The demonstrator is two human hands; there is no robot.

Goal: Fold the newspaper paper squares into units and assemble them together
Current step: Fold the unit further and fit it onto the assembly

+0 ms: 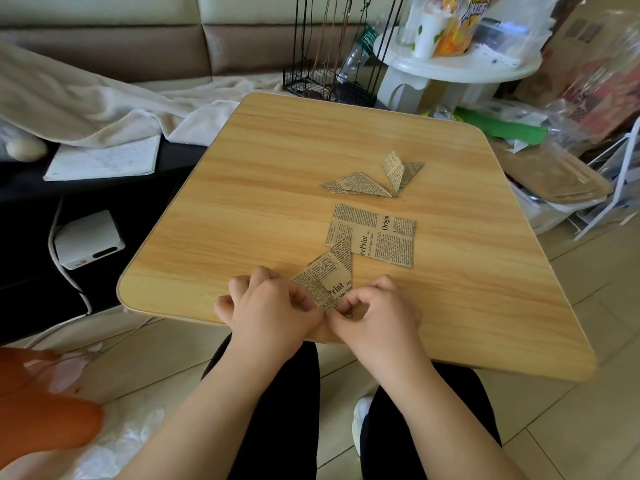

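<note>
Both hands are working at the near edge of the counter, forearms coming in from below, wrists angling toward each other so the knuckles are nearly meeting.

Left hand: fingers are curling, thumb and index pinching the near left edge of the paper being folded. The other fingers are tucking under, knuckles up.

Right hand: fingers are curling too, thumb and index pinching the near corner of the same piece. The hand is sitting just right of the left hand, thumbs almost touching.

The paper being folded is lying on the counter with its near end lifting slightly into the fingers; it is showing as a folded triangle-like shape, its point running away from the hands. That far tip is overlapping the near left corner of the flat newspaper squares.

The flat newspaper squares are lying just beyond the paper being folded, toward the counter's middle, one overlapping another; exact count is unclear.

Further out from those squares two folded units are lying, one flat and pointed, the other standing partly open just right of it, tips touching.

Off the counter: white stool holding a cup and snack packets beyond the far right corner, black wire rack beyond the far edge, cream cloth and a notebook to the left.
</note>
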